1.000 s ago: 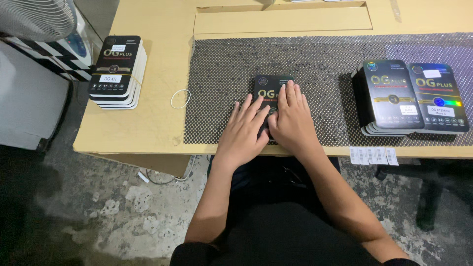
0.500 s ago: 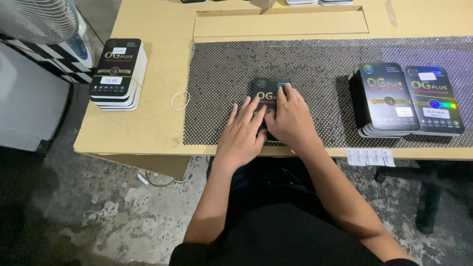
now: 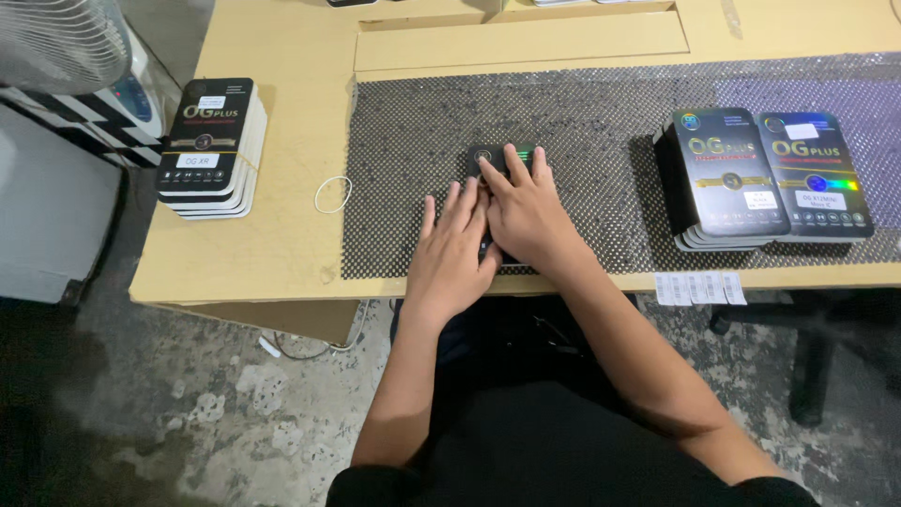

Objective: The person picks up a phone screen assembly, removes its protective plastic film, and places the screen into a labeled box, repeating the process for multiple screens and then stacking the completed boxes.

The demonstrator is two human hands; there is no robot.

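A: Where's the person's hands?
B: Both flat on a black box [image 3: 495, 156], mid dotted mat [image 3: 582, 113], near the table's [image 3: 282, 253] front edge. Only the box's far end shows, the rest is under the hands.
A: Fingers?
B: Left hand [image 3: 452, 249] lies palm down, fingers slightly spread, pointing away from the body, thumb side against the right hand. Right hand [image 3: 522, 214] also palm down, fingers fanned a little over the box top, index tip near its far left corner. No pinch, just pressing flat.
A: Hands touching each other?
B: Yes, side by side, overlapping at the thumbs.
A: Other stuff?
B: Stack of black boxes [image 3: 210, 145] on the table's left part, off the mat. White rubber band [image 3: 333, 194] between that stack and the mat. Two stacks of boxes [image 3: 770, 178] on the mat's right side, well apart from the hands. White label strip [image 3: 699, 288] at the front edge below them. Fan [image 3: 56, 42] top left, beside the table.
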